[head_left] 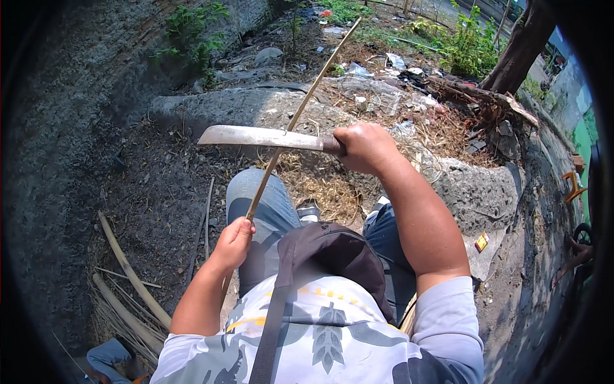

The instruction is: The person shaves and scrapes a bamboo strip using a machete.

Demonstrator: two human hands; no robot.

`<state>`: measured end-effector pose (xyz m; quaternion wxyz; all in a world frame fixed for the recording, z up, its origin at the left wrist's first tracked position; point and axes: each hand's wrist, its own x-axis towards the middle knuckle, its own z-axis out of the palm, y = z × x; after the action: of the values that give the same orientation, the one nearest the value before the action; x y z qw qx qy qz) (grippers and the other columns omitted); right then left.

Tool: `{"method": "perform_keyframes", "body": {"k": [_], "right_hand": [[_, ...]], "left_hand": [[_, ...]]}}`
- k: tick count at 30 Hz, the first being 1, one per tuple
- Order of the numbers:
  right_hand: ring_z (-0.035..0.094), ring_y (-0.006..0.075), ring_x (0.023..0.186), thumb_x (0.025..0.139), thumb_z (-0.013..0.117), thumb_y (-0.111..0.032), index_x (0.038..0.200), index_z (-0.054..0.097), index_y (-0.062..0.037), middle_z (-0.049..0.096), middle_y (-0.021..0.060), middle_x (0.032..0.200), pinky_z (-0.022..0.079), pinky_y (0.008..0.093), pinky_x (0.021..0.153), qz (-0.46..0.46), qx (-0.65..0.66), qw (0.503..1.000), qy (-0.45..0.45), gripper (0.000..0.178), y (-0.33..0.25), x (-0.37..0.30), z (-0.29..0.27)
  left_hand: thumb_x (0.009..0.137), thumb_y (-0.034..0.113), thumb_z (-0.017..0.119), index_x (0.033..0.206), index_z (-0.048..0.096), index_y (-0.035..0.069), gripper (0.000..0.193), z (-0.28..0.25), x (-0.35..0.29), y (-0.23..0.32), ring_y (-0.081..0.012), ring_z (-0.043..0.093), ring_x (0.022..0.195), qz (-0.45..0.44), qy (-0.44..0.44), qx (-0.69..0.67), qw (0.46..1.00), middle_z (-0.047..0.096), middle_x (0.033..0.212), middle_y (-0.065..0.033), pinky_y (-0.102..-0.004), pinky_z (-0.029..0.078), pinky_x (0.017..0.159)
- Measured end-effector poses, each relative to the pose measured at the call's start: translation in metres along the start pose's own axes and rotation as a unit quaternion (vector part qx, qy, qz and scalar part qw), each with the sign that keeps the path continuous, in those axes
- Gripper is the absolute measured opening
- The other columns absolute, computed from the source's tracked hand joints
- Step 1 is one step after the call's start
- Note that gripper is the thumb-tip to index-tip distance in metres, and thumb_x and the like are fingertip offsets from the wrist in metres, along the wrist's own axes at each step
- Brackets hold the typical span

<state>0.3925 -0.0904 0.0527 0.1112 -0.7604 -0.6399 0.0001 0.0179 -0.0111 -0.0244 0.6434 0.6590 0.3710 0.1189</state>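
Note:
My right hand (364,147) is closed round the dark handle of a machete (259,136), whose wide pale blade points left. The blade lies across a long thin wooden strip (304,105), touching or very close to it; which, I cannot tell. My left hand (233,243) grips the strip's lower part beside my left knee. From there the strip slants up and away to the right, its far tip above the rubble. Its lower end runs down past my left wrist and is partly hidden by my forearm.
Long curved pale stalks (131,272) and thin strips lie on the ground at my left. A rough wall (70,128) rises on the left. Ahead are a concrete ledge (204,109), dry plant litter, rubbish and a tree trunk (521,48). A black bag (339,256) rests on my lap.

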Motion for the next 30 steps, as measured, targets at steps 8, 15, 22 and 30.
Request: {"method": "perform_keyframes", "body": {"k": [8,15,22,30], "right_hand": [[0.069,0.0347,0.075,0.07,0.076,-0.021,0.08,0.064,-0.0152,0.067,0.0091,0.072,0.055,0.0477,0.069,-0.145,-0.011,0.989,0.041,0.017,-0.005,0.005,0.006],[0.067,0.0314,0.074,0.083,0.079,-0.028,0.093,0.069,-0.0051,0.07,0.0155,0.08,0.052,0.0421,0.07,0.146,0.184,0.967,0.101,0.027,0.063,0.004,0.006],[0.068,0.0382,0.08,0.078,0.076,-0.024,0.088,0.066,-0.0111,0.069,0.0141,0.08,0.054,0.0473,0.072,-0.037,0.074,0.996,0.017,0.019,0.005,0.006,0.015],[0.07,0.0361,0.085,0.08,0.073,-0.021,0.096,0.071,-0.0111,0.072,0.0159,0.088,0.054,0.0457,0.075,0.125,0.103,0.986,0.032,0.018,0.05,0.001,-0.017]], "left_hand": [[0.11,0.04,0.043,0.091,0.058,0.003,0.044,0.0,0.003,0.004,-0.009,0.044,0.061,0.099,0.038,0.146,0.984,0.048,0.066,0.0008,-0.0296,0.038,0.056],[0.11,0.039,0.043,0.091,0.057,0.004,0.043,-0.034,-0.023,0.003,-0.0116,0.045,0.065,0.085,0.072,0.187,0.976,0.049,0.069,-0.0017,-0.031,0.039,0.059],[0.11,0.038,0.043,0.091,0.058,0.003,0.043,-0.002,-0.006,0.009,-0.0126,0.045,0.064,0.106,0.082,0.169,0.976,0.049,0.068,-0.0022,-0.0317,0.04,0.059],[0.11,0.035,0.045,0.089,0.057,0.001,0.041,-0.002,-0.009,0.019,-0.0165,0.046,0.061,0.142,0.082,0.224,0.961,0.051,0.066,-0.0076,-0.0349,0.041,0.058]]}}
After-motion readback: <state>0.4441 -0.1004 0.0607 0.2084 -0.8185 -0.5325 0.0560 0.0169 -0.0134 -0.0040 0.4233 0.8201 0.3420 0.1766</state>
